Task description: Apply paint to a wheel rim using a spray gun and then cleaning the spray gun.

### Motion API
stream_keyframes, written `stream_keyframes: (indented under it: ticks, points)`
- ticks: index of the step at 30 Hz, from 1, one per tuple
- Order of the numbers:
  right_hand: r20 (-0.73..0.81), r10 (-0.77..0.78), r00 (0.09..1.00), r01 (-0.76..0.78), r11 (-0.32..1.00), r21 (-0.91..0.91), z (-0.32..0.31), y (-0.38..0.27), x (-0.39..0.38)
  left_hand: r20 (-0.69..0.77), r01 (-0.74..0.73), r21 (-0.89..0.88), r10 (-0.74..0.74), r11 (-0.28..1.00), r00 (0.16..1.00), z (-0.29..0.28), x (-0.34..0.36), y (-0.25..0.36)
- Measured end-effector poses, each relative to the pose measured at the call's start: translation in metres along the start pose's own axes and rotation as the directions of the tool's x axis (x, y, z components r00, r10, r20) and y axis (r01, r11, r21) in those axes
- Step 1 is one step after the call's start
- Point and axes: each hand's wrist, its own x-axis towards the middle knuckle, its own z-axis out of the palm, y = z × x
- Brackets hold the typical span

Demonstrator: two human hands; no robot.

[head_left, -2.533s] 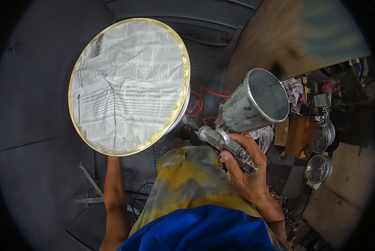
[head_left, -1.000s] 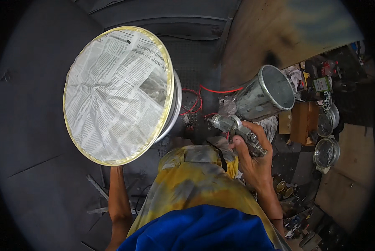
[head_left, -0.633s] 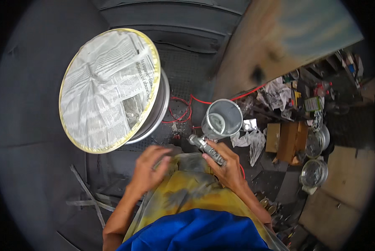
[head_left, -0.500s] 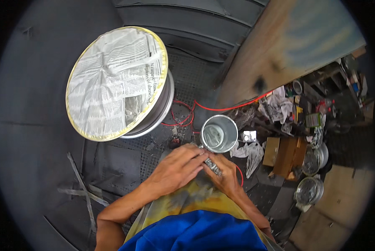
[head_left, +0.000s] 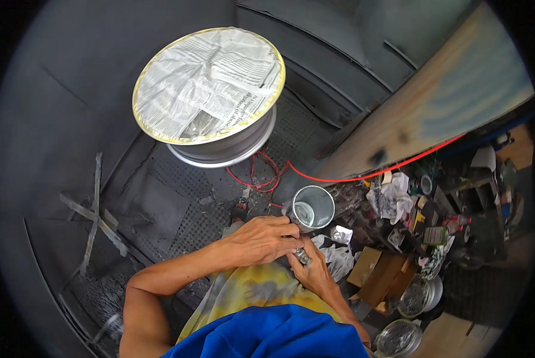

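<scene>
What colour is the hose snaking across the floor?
Red: the hose shows clearly in the head view.

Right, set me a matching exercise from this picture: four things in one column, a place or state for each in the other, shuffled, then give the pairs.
Things:
1. metal cup
2. wheel rim
3. red hose
4. cardboard box

Places or states:
A. top covered with newspaper edged in yellowish tape
B. just beyond the left hand and right hand, open mouth facing up
C. among the clutter, to the right of the right hand
D. runs along the foot of the wooden board and loops below the rim

Pairs: 1-B, 2-A, 3-D, 4-C
</scene>
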Motion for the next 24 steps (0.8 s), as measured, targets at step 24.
stream_keyframes:
  ticks: [24]
  points:
    - [-0.067,0.012,0.998,0.001,0.983,0.181,-0.006,-0.037,0.028,0.141,0.361,-0.869,-0.531,0.338,0.835,0.107,-0.034,0.029]
